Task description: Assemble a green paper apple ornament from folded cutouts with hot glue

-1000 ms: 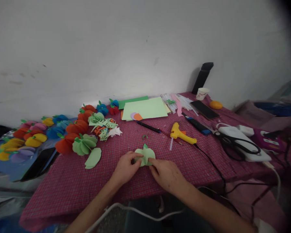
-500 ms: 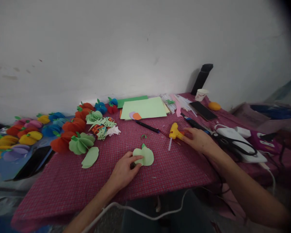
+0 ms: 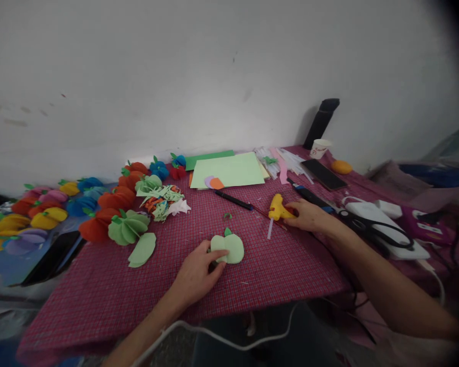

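Near the table's front edge, my left hand point(image 3: 199, 269) pinches the left part of a folded light green paper pumpkin point(image 3: 235, 248), which has a small dark green leaf point(image 3: 227, 232) at its top. My right hand point(image 3: 308, 216) has its fingers round the handle of a yellow glue gun point(image 3: 277, 208), whose clear glue stick point(image 3: 270, 228) points toward the table front. Left of my left hand lie loose light green paper pieces point(image 3: 143, 250) beside a finished light green paper pumpkin point(image 3: 128, 227).
Colourful paper pumpkins point(image 3: 117, 198) and paper scraps point(image 3: 162, 201) cover the left. Behind are paper sheets point(image 3: 227, 169) and a black pen point(image 3: 233, 199). Scissors point(image 3: 375, 229), a white power strip point(image 3: 390, 232), a dark phone point(image 3: 323, 174) and a paper cup point(image 3: 320, 148) occupy the right.
The green paper piece has opened flatter under my left fingers. My right fingers have closed further round the glue gun's handle. The view has shifted slightly.
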The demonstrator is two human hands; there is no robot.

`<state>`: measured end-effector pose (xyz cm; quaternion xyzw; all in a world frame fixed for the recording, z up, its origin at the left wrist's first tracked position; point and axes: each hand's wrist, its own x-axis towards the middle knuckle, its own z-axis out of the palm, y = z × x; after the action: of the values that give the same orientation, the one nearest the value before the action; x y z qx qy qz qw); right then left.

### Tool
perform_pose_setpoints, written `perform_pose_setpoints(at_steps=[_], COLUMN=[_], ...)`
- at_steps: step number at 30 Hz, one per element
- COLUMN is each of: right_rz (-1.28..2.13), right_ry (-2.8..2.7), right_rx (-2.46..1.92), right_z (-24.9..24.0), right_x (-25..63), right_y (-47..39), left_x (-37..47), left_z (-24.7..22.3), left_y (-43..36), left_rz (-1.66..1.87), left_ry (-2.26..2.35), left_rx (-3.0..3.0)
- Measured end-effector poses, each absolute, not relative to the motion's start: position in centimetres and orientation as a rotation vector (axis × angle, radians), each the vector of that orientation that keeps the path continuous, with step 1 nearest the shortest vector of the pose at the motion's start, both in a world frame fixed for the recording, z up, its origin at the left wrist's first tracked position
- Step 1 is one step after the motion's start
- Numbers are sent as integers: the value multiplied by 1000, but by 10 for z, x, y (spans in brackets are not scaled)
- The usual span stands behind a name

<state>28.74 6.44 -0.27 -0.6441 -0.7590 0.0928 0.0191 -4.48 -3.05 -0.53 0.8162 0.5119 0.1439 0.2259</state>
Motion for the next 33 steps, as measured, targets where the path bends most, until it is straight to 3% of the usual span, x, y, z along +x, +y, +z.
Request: perform_pose_setpoints(at_steps=[21, 33], right_rz=[522, 1449], right_ry=[-2059, -1431], right_rx=[-1941, -1412], right_z=[-9, 2], right_x=[288, 282], right_y=[66, 54], left_x=[-50, -50], left_z=[-8, -12], left_y=[-29, -27], left_rz=[568, 628], left_ry=[1370, 1392], left_rx=[2129, 2087])
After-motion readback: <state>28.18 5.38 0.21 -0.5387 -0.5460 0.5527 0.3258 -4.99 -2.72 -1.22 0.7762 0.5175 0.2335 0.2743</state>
